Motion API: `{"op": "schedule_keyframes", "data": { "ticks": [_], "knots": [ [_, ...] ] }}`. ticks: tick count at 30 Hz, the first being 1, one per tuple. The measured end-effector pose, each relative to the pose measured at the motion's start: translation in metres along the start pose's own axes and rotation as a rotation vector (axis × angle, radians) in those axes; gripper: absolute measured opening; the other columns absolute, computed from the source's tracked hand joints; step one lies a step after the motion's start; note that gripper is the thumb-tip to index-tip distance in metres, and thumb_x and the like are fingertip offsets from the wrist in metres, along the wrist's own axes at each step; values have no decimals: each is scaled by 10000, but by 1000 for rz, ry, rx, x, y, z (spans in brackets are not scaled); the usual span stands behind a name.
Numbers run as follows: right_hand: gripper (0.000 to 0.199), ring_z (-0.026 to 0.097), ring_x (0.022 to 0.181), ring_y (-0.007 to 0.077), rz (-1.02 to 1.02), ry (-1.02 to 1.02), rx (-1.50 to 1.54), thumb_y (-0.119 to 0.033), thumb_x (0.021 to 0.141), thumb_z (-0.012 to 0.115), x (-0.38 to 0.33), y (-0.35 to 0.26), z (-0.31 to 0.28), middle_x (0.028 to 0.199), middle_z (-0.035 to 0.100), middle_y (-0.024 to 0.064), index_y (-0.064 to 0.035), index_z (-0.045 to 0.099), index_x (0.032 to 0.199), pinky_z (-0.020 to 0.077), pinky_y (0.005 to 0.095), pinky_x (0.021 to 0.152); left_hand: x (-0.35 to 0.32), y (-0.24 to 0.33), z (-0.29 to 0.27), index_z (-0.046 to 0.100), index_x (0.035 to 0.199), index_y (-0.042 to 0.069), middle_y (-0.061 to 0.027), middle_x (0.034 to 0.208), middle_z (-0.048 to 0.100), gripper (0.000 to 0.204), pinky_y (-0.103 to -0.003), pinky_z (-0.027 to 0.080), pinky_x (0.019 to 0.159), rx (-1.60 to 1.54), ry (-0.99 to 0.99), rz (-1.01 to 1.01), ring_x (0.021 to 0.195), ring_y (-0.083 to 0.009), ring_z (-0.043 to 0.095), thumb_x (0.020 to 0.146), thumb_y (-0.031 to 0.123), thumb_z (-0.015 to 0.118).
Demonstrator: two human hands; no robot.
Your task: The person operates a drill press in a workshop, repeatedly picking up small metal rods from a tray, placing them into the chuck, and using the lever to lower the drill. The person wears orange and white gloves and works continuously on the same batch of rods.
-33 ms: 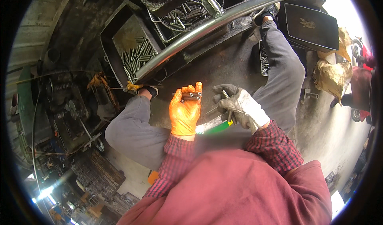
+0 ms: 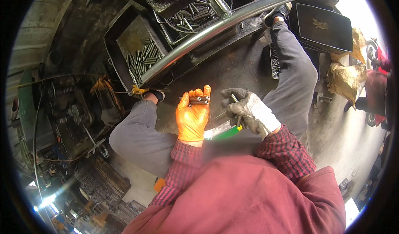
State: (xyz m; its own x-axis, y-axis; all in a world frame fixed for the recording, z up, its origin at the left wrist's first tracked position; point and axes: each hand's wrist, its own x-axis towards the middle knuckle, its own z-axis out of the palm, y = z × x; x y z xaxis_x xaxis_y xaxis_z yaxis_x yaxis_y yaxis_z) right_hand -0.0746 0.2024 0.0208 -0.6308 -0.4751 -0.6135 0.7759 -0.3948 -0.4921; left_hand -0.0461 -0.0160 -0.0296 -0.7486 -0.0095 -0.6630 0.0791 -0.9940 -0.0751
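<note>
In an orange glove, my left hand (image 2: 193, 120) is turned palm up with its fingers curled round several short metal tubes (image 2: 200, 101). Their open ends point to the right, toward my other hand. My right hand (image 2: 252, 109) wears a grey and white work glove and is held a short gap away. A short metal tube (image 2: 235, 98) pokes out between its thumb and fingers, and a second metal piece (image 2: 239, 120) shows lower in the same hand. Both hands are above my lap, between my spread knees.
Ahead on the left is a dark metal bin (image 2: 117, 34) partly filled with short metal tubes. A wire basket (image 2: 183, 26) holds more. A thick curved steel bar (image 2: 232, 22) crosses in front. On the right are a dark tray (image 2: 324, 28) and a crumpled sack (image 2: 345, 80).
</note>
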Motion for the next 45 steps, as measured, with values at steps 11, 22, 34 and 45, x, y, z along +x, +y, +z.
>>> {"op": "schedule_keyframes", "data": {
  "ticks": [11, 22, 34, 45],
  "knots": [
    [588, 624, 852, 117, -195, 7, -403, -170, 912, 726, -8, -17, 6, 1050, 671, 53, 76, 584, 1427, 541, 278, 727, 3, -9, 11, 631, 1237, -9, -69, 889, 597, 229, -343, 500, 718, 425, 20, -53, 743, -182, 541, 1122, 188, 606],
    [659, 682, 874, 120, -367, -60, -5, -101, 882, 762, -76, -37, -30, 1159, 693, 73, 4, 550, 1498, 596, 268, 738, -45, -77, 65, 551, 1431, 52, -22, 927, 550, 335, -310, 464, 645, 1057, -192, -161, 724, -126, 499, 1142, 219, 577],
    [578, 747, 1098, 243, -410, 11, -803, -31, 964, 672, -158, -125, -25, 1286, 758, 150, -109, 589, 1531, 608, 353, 951, -90, -136, 73, 541, 1452, 108, -78, 1069, 676, 420, -353, 539, 739, 1439, -309, -489, 919, -213, 667, 1059, 164, 678],
    [576, 744, 1136, 244, -503, 114, -423, -12, 916, 691, -167, -137, -58, 1254, 760, 167, -80, 604, 1481, 578, 351, 987, -91, -159, 89, 571, 1366, 131, -26, 1046, 619, 368, -407, 504, 731, 1339, -155, -540, 824, -227, 596, 1023, 37, 667]
  ]
}}
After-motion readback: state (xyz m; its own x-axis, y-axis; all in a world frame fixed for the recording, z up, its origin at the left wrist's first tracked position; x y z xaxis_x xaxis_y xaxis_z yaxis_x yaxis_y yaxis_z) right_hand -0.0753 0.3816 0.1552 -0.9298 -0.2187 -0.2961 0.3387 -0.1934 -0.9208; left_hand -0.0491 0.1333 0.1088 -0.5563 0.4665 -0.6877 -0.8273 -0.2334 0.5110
